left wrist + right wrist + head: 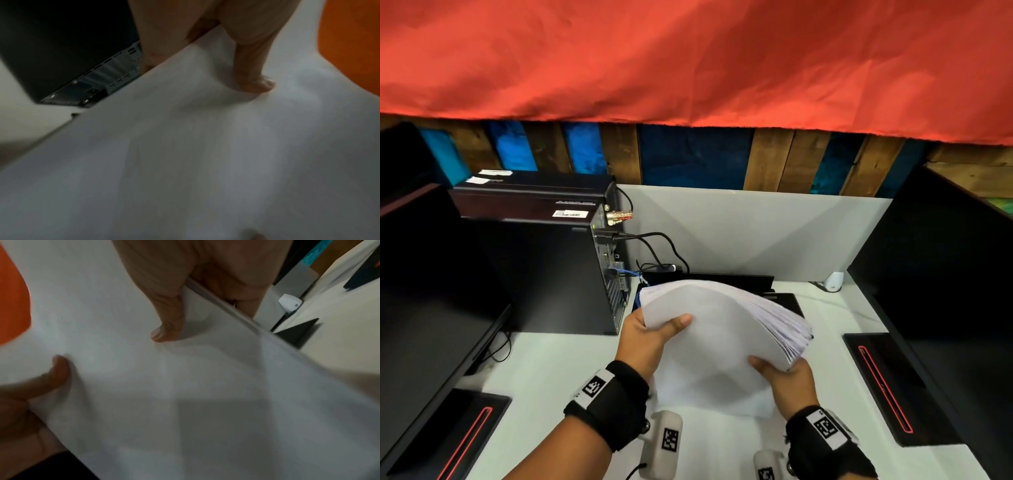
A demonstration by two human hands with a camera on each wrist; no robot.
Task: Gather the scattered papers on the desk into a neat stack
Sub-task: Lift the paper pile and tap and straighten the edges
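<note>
white desk (558, 359), left hand (645, 337) and right hand (789, 380) gripping paper stack (722, 339)

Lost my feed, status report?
Left hand and right hand both grip paper stack. Stack lifted, far edge fanned. Computer tower close left.

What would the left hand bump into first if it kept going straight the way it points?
Probably the cables behind the computer, then the grey divider. The left hand, gripping the papers, points up and away past the computer's rear corner; depth is hard to judge.
</note>
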